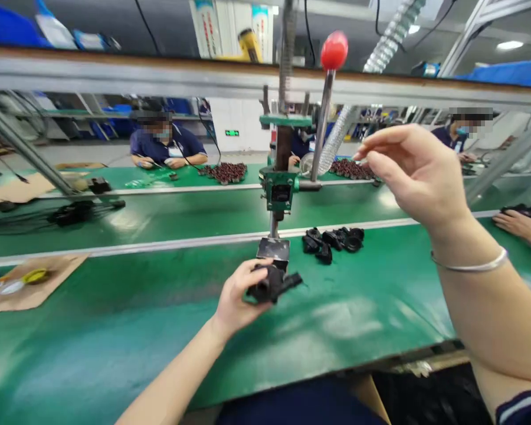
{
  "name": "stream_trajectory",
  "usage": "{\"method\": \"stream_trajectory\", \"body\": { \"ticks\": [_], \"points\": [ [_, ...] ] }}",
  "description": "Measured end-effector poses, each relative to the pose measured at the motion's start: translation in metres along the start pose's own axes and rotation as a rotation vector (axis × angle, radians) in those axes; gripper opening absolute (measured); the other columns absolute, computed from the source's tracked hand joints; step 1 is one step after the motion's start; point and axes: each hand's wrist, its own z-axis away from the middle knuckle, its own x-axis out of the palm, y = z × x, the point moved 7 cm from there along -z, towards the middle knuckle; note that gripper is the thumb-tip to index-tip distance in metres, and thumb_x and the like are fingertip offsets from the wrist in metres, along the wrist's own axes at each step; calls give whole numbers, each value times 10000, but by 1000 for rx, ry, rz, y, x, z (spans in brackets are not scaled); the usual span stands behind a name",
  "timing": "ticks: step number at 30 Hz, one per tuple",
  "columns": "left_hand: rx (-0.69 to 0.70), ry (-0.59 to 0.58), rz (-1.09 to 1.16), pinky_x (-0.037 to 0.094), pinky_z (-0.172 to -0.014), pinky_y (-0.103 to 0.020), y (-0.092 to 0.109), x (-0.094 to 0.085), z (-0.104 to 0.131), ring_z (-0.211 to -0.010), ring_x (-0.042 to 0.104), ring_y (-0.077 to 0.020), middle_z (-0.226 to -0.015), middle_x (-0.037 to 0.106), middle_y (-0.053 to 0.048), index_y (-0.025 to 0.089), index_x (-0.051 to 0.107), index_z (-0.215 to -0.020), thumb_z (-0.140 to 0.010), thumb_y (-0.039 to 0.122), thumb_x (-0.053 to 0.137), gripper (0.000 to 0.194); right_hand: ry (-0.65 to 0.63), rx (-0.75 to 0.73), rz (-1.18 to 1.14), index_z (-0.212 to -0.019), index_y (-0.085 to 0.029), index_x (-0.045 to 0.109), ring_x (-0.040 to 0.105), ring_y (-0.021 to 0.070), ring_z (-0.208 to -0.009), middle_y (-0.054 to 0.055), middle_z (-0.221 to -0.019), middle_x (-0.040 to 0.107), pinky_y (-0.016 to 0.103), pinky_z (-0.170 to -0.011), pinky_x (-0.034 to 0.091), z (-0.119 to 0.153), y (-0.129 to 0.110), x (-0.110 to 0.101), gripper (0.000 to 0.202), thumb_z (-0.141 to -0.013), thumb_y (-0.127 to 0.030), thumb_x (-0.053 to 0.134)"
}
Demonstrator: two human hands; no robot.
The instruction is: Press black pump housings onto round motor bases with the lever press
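My left hand (243, 295) is closed around a black molded part (268, 284) with a short arm sticking out to the right. The part sits just in front of the dark block (274, 249) at the foot of a green hand press (281, 190); whether they touch I cannot tell. My right hand (418, 171) is raised in the air with loosely bent fingers, the thumb apart from them and nothing visible between. It is to the right of the press lever, whose red ball knob (334, 51) stands at the top. Several similar black parts (331, 241) lie right of the press.
Cardboard with a yellow ring (35, 275) lies at the left. Black cables (73, 212) rest beyond the rail. A metal shelf beam (159, 74) crosses above. Across the bench a co-worker (166, 141) sits near a pile of dark red parts (225, 172). Another person's hand (515, 224) is at the right.
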Motion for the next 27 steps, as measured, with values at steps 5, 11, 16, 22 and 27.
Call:
{"method": "stream_trajectory", "body": {
  "ticks": [5,11,16,22,27],
  "points": [
    [-256,-218,-23,492,-981,-387,-35,79,32,-1128,610,-231,-1187,629,-59,257,535,-1174,-725,248,766,506,-436,84,243,-1083,-180,624,588,34,-990,28,-1095,616,172,-908,511,106,46,56,361,-863,-450,530],
    [-350,-271,33,432,-1062,-427,-53,132,47,-1258,502,-251,-1304,511,-115,218,458,-1236,-723,231,753,593,-598,43,253,-1372,-171,395,429,140,-1334,94,-1386,428,347,-1114,478,223,62,140,616,-860,-490,515],
    [-265,-360,206,422,-1060,-431,-57,128,38,-1240,510,-262,-1287,526,-119,224,481,-1209,-715,197,743,560,-449,78,242,-1337,-185,407,459,130,-1259,87,-1309,487,337,-1064,483,238,58,157,522,-871,-383,531],
    [-290,-309,244,465,-995,-382,-60,132,40,-1135,558,-235,-1163,576,-90,207,516,-1160,-743,221,743,474,-339,86,262,-1286,-180,447,484,136,-1171,69,-1255,532,325,-996,470,238,52,158,474,-848,-306,577],
    [-302,-268,235,467,-995,-364,-57,135,46,-1136,556,-229,-1175,559,-84,213,526,-1168,-754,187,714,455,-267,123,259,-1287,-185,465,493,145,-1170,74,-1265,527,348,-1004,460,246,49,158,463,-845,-277,570]
  ]
}}
